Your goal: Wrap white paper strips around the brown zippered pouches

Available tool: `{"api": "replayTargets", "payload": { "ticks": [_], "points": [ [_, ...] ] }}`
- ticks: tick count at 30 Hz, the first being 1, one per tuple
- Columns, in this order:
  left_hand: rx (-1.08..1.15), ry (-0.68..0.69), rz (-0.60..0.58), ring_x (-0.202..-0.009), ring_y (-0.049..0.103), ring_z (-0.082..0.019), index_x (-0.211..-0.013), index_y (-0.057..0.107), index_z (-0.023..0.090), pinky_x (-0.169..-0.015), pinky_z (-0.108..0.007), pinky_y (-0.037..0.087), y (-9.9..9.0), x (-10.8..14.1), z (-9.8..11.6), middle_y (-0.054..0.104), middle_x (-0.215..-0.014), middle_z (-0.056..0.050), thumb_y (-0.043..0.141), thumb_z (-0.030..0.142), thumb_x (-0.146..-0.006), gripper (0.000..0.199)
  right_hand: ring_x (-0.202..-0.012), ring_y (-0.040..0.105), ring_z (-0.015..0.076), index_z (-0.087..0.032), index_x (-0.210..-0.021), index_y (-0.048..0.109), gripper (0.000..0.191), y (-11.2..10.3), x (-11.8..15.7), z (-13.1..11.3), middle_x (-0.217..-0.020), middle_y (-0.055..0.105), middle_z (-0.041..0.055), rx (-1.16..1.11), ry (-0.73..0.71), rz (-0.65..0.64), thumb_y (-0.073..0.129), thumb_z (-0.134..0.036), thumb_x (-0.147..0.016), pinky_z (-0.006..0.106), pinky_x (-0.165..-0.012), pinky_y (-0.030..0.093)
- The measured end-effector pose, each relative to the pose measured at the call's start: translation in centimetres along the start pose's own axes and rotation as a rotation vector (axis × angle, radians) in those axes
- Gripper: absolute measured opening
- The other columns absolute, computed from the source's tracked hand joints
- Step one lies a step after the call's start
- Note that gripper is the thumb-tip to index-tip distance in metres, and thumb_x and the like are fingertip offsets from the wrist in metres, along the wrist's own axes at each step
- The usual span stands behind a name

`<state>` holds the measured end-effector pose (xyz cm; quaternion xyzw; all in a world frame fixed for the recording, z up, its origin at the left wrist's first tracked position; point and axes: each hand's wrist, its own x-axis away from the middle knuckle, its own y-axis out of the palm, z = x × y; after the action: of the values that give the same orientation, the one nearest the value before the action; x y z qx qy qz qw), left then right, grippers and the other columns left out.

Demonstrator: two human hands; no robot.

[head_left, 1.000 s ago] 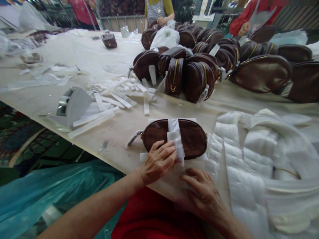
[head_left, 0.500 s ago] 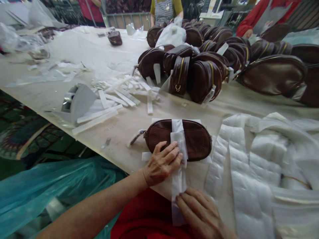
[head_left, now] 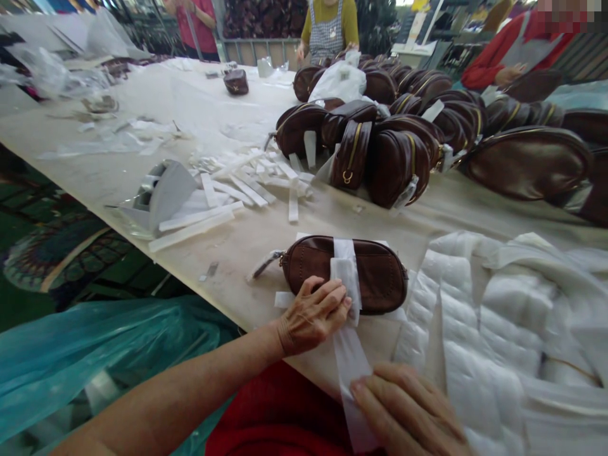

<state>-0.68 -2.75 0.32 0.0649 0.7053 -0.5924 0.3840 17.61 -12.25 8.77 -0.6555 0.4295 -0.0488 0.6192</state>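
A small dark brown leather bag [head_left: 311,263] with rounded ends lies flat on the table near its front edge. Around its middle runs a translucent white wrapping strip [head_left: 346,269], folded over itself on top, with a long tail hanging past the table edge. My left hand [head_left: 316,315] presses the folded part against the bag, fingers curled over it. Lower right, my right hand [head_left: 408,408] pinches the strip's tail [head_left: 350,358] between thumb and fingers. A wrapped pull tab [head_left: 266,263] sticks out at the bag's left end.
White padded sheets [head_left: 479,316] lie on the right. Loose white strips [head_left: 237,190] and a grey tape dispenser [head_left: 168,193] are on the left. Brown bags [head_left: 394,158] are heaped behind. Teal plastic [head_left: 118,354] hangs below the edge. Co-workers [head_left: 330,28] stand across the table.
My right hand has moved down and to the right, drawing the strip's tail at a slant. My left hand stays on the folded strip. The whole view has shifted slightly.
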Motion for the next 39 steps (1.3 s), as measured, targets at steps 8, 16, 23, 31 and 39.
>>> {"api": "replayTargets", "payload": {
  "ticks": [8,16,23,31,39],
  "points": [
    [0.153,-0.015,-0.027,-0.108,0.053,-0.022,-0.105,0.057,0.011,-0.087,-0.038,0.038,-0.3,0.2,-0.7,0.063,-0.104,-0.011,0.039,0.011,-0.087,0.025,-0.069,0.059,0.0151,-0.021,-0.091,0.066,0.025,1.0,-5.4,7.3,-0.071,0.064,0.0032,-0.043,-0.013,0.19,0.044,-0.01,-0.089,0.027,-0.063,0.051],
    [0.262,-0.089,0.086,-0.107,0.055,-0.025,-0.091,0.059,0.009,-0.088,-0.039,0.043,0.4,0.6,-0.3,0.063,-0.101,-0.013,0.047,0.019,-0.079,0.02,-0.073,0.057,0.0149,-0.021,-0.078,0.066,0.02,6.1,-5.9,13.3,-0.075,0.062,0.003,-0.142,0.247,0.107,0.049,-0.015,-0.087,0.027,-0.065,0.048],
    [0.308,-0.256,0.107,-0.092,0.057,-0.02,-0.081,0.055,0.013,-0.082,-0.034,0.049,-0.4,-1.3,-0.3,0.06,-0.085,-0.01,0.049,0.015,-0.084,0.007,-0.073,0.056,0.0157,-0.022,-0.072,0.064,0.018,7.9,-5.7,13.7,-0.073,0.06,0.0016,-0.176,0.405,0.041,0.054,-0.025,-0.086,0.027,-0.067,0.046],
    [-0.03,-0.204,-0.126,-0.11,0.053,-0.029,-0.103,0.059,0.004,-0.1,-0.044,0.04,1.3,-3.0,-0.9,0.059,-0.108,-0.017,0.047,0.02,-0.09,0.024,-0.069,0.056,0.0149,-0.02,-0.067,0.06,0.015,7.6,-6.3,13.8,-0.07,0.059,0.0003,-0.195,0.542,0.026,0.061,-0.026,-0.081,0.026,-0.065,0.044],
    [-0.065,-0.184,-0.161,-0.123,0.046,-0.032,-0.096,0.057,0.006,-0.1,-0.046,0.038,1.3,-2.7,-0.8,0.052,-0.125,-0.026,0.042,0.018,-0.091,0.02,-0.066,0.058,0.0154,-0.02,-0.078,0.064,0.013,8.1,-8.0,14.6,-0.073,0.062,0.0009,-0.143,0.684,0.067,0.065,-0.032,-0.077,0.029,-0.064,0.046]
  ]
}}
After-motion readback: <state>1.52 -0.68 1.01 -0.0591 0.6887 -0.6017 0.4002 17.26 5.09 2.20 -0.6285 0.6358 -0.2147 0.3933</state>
